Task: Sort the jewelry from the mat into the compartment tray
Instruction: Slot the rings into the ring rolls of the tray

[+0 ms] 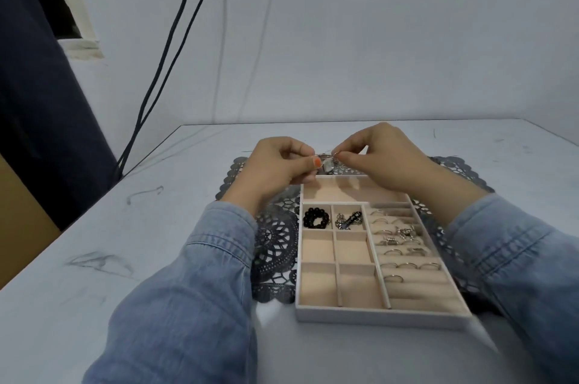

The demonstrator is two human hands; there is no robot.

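A pale compartment tray [379, 314] with beige lining lies on a dark lace mat [275, 246]. Above the tray's far edge, my left hand [279, 167] and my right hand [382, 158] pinch a thin silver chain with a pale pendant [327, 163] stretched between them. A black bead bracelet [316, 218] fills one small compartment, and a dark keychain-like piece [349, 220] lies in the one beside it. Several silver rings [407, 265] sit in the ring rolls on the right. More small silver pieces [341, 168] lie on the mat behind the pendant, partly hidden.
The mat and tray rest on a white table [125, 227] against a pale wall. Black cables [163, 70] hang down at the back left, beside a dark curtain [37, 101]. A brown board [18, 227] stands left of the table.
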